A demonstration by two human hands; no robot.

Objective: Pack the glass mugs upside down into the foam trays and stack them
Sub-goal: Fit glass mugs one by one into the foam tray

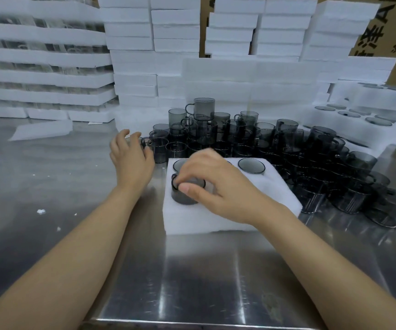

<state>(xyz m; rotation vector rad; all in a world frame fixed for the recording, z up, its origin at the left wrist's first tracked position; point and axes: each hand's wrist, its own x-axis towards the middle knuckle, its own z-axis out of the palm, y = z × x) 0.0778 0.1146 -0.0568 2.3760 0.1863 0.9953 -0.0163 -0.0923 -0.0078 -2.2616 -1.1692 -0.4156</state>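
Got the right hand (206,184) reaching in palm-down, thumb and fingertips pinching a smoky grey glass mug (185,196), bottom-up and partway down in the front-left pocket of a white foam tray (216,222). Another upturned mug (251,165) in the back-right pocket, plus one more half hidden behind the fingers.

Left hand (130,156) stretched forward just left of the tray, fingers curled round a blurry mug (144,142) at the left edge of the big pile of loose grey mugs (287,151) right behind the tray.

All of it on a shiny steel tabletop (192,270), with white foam crumbs (41,211) scattered on the left. Behind that, tall stacks of white foam blocks (175,27), layered filled trays (44,55) at far left, and more filled foam trays (359,117) on the right.

Brown cardboard box (382,32) top right with black printing: a big "A" and some Chinese characters, too cropped to read properly.
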